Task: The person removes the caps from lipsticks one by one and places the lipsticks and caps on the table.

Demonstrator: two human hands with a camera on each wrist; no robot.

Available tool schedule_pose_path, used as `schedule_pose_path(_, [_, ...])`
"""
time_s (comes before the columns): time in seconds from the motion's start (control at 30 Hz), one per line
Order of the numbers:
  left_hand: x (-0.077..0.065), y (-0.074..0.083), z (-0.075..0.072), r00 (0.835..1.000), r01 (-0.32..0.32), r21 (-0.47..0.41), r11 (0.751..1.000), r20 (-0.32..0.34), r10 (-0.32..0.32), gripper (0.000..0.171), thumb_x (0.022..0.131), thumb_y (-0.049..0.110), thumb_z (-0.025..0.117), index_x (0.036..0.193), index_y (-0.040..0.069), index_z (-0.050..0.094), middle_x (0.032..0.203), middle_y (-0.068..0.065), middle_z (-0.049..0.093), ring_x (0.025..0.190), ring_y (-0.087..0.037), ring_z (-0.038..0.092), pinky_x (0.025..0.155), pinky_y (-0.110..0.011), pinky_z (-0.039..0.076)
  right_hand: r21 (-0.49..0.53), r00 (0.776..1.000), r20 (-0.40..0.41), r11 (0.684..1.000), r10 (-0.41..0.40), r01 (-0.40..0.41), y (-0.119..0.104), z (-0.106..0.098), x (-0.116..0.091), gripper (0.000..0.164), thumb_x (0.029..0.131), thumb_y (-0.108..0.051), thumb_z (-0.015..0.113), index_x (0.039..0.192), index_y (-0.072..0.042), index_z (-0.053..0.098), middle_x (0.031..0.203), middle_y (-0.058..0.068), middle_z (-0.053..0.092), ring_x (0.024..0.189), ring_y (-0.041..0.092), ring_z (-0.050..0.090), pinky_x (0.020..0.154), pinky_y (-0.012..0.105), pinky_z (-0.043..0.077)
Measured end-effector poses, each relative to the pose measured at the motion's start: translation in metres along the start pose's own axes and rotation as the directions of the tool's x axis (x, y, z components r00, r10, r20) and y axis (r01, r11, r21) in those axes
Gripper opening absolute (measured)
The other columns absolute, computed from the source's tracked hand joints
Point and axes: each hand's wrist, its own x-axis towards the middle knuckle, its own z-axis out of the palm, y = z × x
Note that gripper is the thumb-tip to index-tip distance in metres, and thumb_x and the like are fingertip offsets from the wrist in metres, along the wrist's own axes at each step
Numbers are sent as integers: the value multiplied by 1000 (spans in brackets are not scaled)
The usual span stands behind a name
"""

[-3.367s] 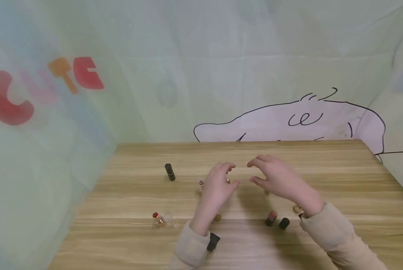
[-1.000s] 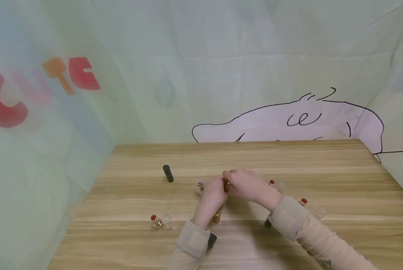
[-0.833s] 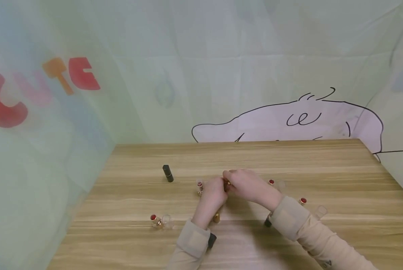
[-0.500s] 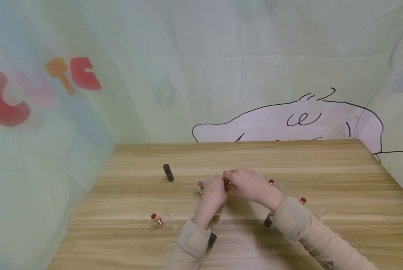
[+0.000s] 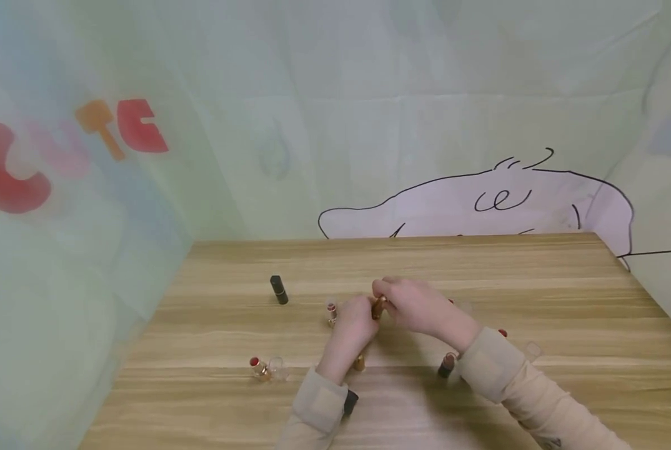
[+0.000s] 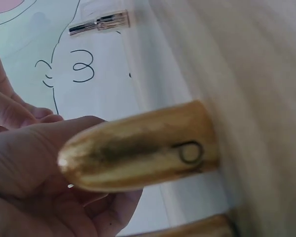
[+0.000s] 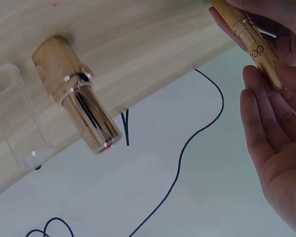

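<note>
Both hands hold one slim gold lipstick point(image 5: 378, 307) with lettering and a bright ring round its middle, plain in the right wrist view. My left hand point(image 5: 353, 324) pinches its lower part, and my right hand point(image 5: 417, 306) grips the upper end, fingers curled in. The ring between the two halves shows between the hands. Close to the left wrist camera stands a round-tipped gold tube point(image 6: 143, 150), which in the head view is the small gold piece point(image 5: 360, 362) beside my left wrist.
Open lipsticks stand left point(image 5: 258, 367), centre left point(image 5: 332, 312) and right point(image 5: 447, 364). A closed black lipstick point(image 5: 278, 289) is farther back. Clear caps point(image 5: 277, 369) stand beside some. A black piece point(image 5: 350, 401) sits at the left cuff. Near my right wrist are a gold lipstick point(image 7: 81, 98) and clear cap point(image 7: 24, 123).
The hands, apart and empty at first, have come together on the gold lipstick. In the last half second my right hand has risen slightly, and more of the gold tube shows.
</note>
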Motion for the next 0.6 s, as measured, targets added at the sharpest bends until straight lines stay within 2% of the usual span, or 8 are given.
schedule_pose_path(0.13, [-1, 1, -2, 1000, -20, 4, 1000, -17, 20, 12, 73, -2, 68, 69, 7, 62, 66, -6, 62, 57, -15, 44, 52, -25, 37, 8, 1000, -18, 1000, -5, 5, -1, -6, -2, 10, 83, -1, 64, 86, -9, 59, 80, 1, 64, 67, 9, 58, 60, 23, 49])
schedule_pose_path(0.33, [-1, 0, -3, 999, -14, 15, 1000, -29, 14, 11, 69, -1, 69, 68, 6, 62, 69, -7, 64, 59, -16, 47, 55, -27, 40, 34, 998, -45, 999, 34, -33, -1, -9, -4, 9, 83, -4, 66, 87, -10, 61, 82, -1, 66, 67, 8, 57, 60, 22, 49])
schedule_pose_path(0.6, [2, 0, -3, 1000, 6, 22, 1000, -9, -6, 11, 73, 2, 71, 69, 6, 62, 70, -6, 62, 61, -16, 48, 57, -28, 42, 91, 992, -83, 992, 99, -91, 1, -18, -7, 8, 86, -8, 68, 92, -8, 64, 84, 0, 69, 72, 9, 62, 65, 24, 53])
